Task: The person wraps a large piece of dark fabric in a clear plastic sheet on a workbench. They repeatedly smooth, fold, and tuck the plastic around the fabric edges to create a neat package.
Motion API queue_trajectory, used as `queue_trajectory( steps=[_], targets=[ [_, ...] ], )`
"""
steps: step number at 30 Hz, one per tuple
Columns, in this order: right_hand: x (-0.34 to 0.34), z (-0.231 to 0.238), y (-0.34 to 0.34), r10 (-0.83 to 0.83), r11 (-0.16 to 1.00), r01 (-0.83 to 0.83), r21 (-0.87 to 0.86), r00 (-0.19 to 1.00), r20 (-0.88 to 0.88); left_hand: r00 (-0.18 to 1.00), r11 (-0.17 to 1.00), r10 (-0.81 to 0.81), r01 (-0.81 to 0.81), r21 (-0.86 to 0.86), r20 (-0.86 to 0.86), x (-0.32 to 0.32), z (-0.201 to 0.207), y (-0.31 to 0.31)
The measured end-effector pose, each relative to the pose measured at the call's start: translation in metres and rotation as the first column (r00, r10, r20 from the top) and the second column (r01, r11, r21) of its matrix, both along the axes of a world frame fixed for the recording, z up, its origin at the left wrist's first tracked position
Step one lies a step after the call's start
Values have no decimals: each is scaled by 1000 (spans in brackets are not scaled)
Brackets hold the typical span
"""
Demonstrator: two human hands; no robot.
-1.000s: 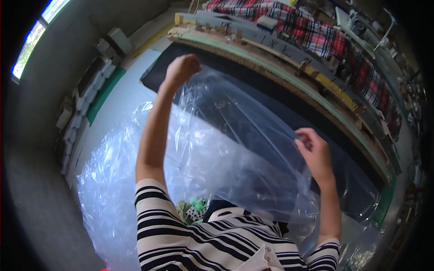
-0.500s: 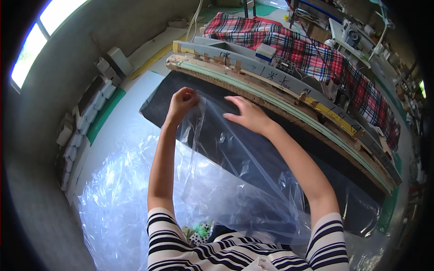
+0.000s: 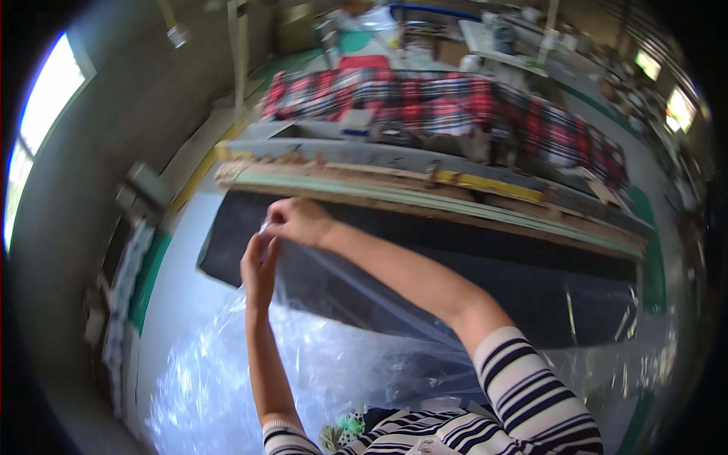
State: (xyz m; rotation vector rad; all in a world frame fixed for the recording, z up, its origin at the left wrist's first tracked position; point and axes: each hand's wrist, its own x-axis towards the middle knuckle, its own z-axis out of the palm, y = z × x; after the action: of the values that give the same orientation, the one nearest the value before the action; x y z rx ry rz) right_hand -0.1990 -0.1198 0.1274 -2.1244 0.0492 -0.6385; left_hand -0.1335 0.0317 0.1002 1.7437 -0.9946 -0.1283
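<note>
A clear plastic film (image 3: 364,356) stretches from my hands down across the lower middle and to the right, partly over a long black panel (image 3: 235,227). Near the panel's left end, my right hand (image 3: 302,220) has its thumb and fingers closed on a gathered corner of the film. Just below and touching close by, my left hand (image 3: 259,269) is upright, with its fingers closed around the same bunched film. Motion blur softens the fingertips. My right forearm crosses over the panel.
Behind the panel runs a wooden beam with a pale green strip (image 3: 364,194) and a grey metal rail (image 3: 334,153). A red plaid cloth (image 3: 425,98) covers something beyond it. White wrapped bundles (image 3: 130,265) line the left wall. A white table (image 3: 500,49) stands at the far right.
My right hand has moved left to meet my left hand and closed on the film. The view has turned, so the panel and rail now lie more level and lower.
</note>
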Motion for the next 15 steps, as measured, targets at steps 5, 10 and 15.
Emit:
queue_trajectory(
  steps=[5,10,15],
  targets=[
    [-9,13,7,92,990,-88,107,995,-39,952,973,-69,-2,-231,-299,-13,8,0],
    [-29,31,13,96,986,-96,137,995,5,911,952,-110,-18,-304,-398,-29,27,0],
    [-151,40,2,-166,896,201,-395,979,122,970,972,178,-148,-181,164,1,-10,-34]
  ],
)
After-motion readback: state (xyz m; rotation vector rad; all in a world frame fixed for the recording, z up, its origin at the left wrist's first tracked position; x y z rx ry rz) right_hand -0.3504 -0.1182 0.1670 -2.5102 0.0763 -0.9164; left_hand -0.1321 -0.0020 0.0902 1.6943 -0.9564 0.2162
